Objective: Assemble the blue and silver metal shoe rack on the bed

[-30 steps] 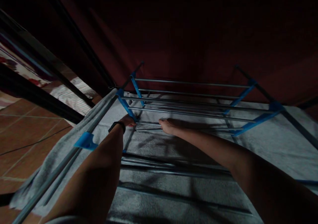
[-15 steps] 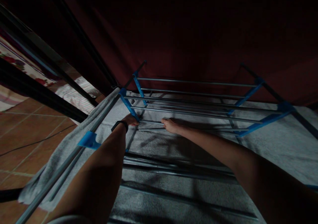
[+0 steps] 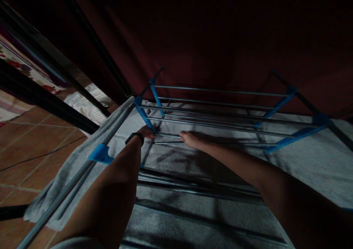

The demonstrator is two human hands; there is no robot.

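Dim room: dark red backdrop (image 3: 220,61) fills the top of the frame, w/ grey towel-like cloth (image 3: 317,160) spread below it; orange tiled floor (image 3: 35,175) at lower L.

Nearest: a single tube (image 3: 212,221) lies on the cloth, btm ctr to lower R. Just beyond it, a bundle of tubes (image 3: 198,191) runs across ctr, roughly parallel. At lower L a long pole (image 3: 56,204) slants up from the btm edge thru a blue clip (image 3: 100,154), a shorter rod alongside.

Mid-frame, both hands. L hand (image 3: 146,132), black wristband (image 3: 135,138) on its wrist, is at the lower end of the left blue bracket (image 3: 145,116); fingers partly hidden, can't tell if they're clamped. R hand (image 3: 189,139), near ctr, has its fingers clamped on a thin rod (image 3: 168,134), which runs L to that same bracket end. A 2nd thin rod lies just below, approx parallel.

Metal rack (image 3: 193,111) spans ctr to R, on the cloth & in front of the backdrop: several rods run crosswise btwn the left bracket and right blue bracket (image 3: 300,134), w/ another pair of blue brackets farther back.

Upper L, off the cloth: thick black bar (image 3: 55,105) running diagonally, floral cloth (image 3: 19,63) beyond it, striped cloth (image 3: 93,94) nearer the backdrop. Thin cable (image 3: 49,154) crosses the tiles, mid-L.
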